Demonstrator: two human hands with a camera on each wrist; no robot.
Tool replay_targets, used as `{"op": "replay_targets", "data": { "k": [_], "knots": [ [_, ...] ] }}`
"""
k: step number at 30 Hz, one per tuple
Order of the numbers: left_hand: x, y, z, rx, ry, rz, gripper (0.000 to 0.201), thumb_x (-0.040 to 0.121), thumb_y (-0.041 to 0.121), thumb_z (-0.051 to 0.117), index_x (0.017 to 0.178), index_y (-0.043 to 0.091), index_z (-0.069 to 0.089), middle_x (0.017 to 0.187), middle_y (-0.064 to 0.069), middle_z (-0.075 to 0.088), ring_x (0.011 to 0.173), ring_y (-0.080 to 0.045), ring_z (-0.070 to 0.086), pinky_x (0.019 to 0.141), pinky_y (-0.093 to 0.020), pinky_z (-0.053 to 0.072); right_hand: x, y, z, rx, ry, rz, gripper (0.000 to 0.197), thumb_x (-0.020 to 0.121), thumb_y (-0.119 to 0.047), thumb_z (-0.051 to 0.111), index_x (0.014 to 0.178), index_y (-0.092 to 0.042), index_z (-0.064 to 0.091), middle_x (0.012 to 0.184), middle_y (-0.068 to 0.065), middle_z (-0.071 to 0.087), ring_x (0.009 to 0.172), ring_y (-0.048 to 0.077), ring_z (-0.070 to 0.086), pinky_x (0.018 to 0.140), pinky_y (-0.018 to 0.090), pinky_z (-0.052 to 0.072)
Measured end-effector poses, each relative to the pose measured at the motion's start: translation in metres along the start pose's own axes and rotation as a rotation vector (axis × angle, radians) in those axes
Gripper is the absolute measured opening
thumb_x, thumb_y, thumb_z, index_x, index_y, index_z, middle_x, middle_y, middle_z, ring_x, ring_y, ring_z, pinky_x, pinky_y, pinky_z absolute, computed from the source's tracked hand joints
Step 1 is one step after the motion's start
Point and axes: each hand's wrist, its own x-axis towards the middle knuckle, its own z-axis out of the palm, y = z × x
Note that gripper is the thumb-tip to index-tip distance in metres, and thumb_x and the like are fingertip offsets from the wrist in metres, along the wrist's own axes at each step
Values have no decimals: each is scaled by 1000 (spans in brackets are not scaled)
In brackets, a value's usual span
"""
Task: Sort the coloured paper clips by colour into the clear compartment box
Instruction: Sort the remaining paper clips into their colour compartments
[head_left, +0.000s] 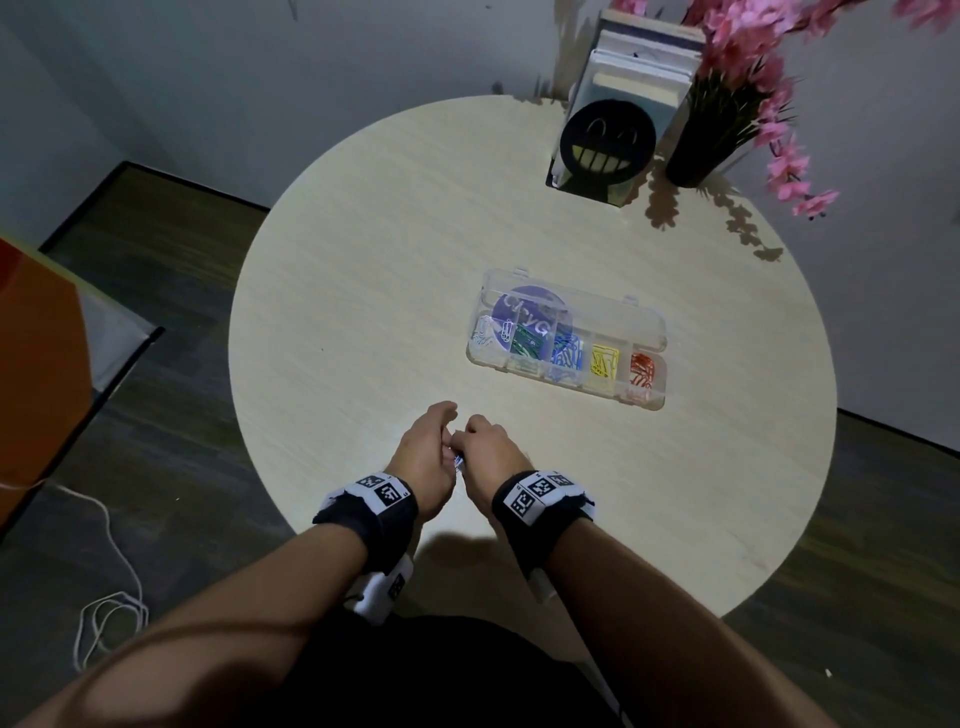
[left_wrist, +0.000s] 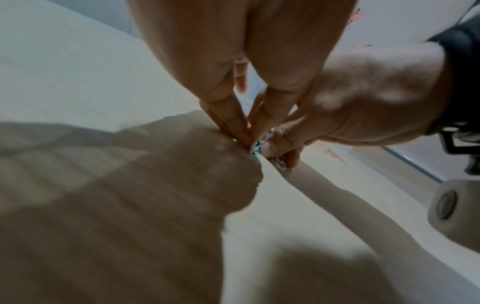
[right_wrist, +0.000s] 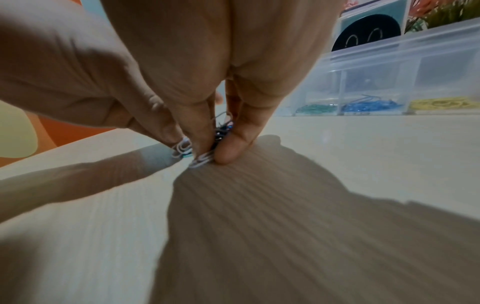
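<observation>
The small bunch of paper clips (right_wrist: 205, 148) is mostly covered by the fingertips (right_wrist: 228, 152) of the right hand (head_left: 488, 452) and the left hand (head_left: 423, 452), so their number and colours cannot be counted. From the head view only a blue speck is seen between the hands. The left-wrist view is blurred. The clear compartment box (right_wrist: 389, 67) is cut off by the right edge of the right-wrist view.

Home corner, round wooden table (head_left: 363, 260), books (head_left: 644, 62), pink flower vase (head_left: 701, 156)
</observation>
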Motion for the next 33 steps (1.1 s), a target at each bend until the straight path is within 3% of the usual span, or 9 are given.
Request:
{"op": "replay_targets", "data": {
  "k": [6,9,12,15,20,24,26,30,33],
  "knots": [
    [2,0,4,-199,62,-45,49,75,-8,44,114,20,52,90,0,54,78,-15,55,72,-16,45,3,6,-8,79,5,97,23,86,-7,46,101,-11,63,102,10,52,101,33,56,69,30,37],
    [9,0,1,-531,84,-176,33,82,-9,42,99,14,59,83,-5,54,68,-18,49,63,-25,43,0,19,-26,146,46,131,23,81,0,49,88,-10,68,100,11,61,93,31,58,70,31,45],
    [11,13,-9,-838,8,-329,15,88,2,47,95,6,60,81,-13,51,66,-21,46,57,-29,36,-5,28,-46,359,140,179,17,72,-1,61,76,-14,70,87,8,66,78,26,61,66,28,53],
    [10,33,-17,-1015,-211,-481,32,97,27,38,100,4,60,83,-16,59,69,-27,60,64,-33,52,-14,15,-63,497,169,76,12,72,-3,68,79,-12,70,81,4,63,74,18,56,56,8,42],
    [3,52,-24,-1434,-373,-554,35,92,23,37,93,1,64,83,-17,68,75,-29,65,72,-38,57,-24,-15,-79,397,51,-133,19,73,-6,71,91,-14,73,89,4,72,82,18,65,75,25,50],
    [5,49,-36,-1392,-287,-571,31,93,15,40,91,-6,62,79,-21,68,65,-30,68,61,-35,60,-23,4,-86,676,177,-23,18,76,-3,70,88,-16,70,70,-2,67,59,12,61,62,26,52],
    [5,43,-43,-1362,-195,-593,34,96,17,39,86,-8,61,72,-20,65,56,-28,67,52,-29,58,-17,18,-80,574,215,53,21,76,-8,73,95,-18,68,85,-1,66,71,16,61,69,28,50],
    [6,32,-52,-1359,-89,-576,35,97,18,38,82,-6,58,61,-18,64,49,-25,65,47,-26,56,-13,23,-40,36,-1,186,55,70,-33,77,118,-20,53,116,3,47,110,23,48,81,34,44],
    [4,27,-58,-1336,-65,-567,36,97,20,38,83,-6,59,64,-18,64,52,-26,65,48,-26,56,-12,10,-11,-12,-15,160,68,64,-39,82,120,-18,48,122,6,39,118,27,35,82,39,45]
  ]
}}
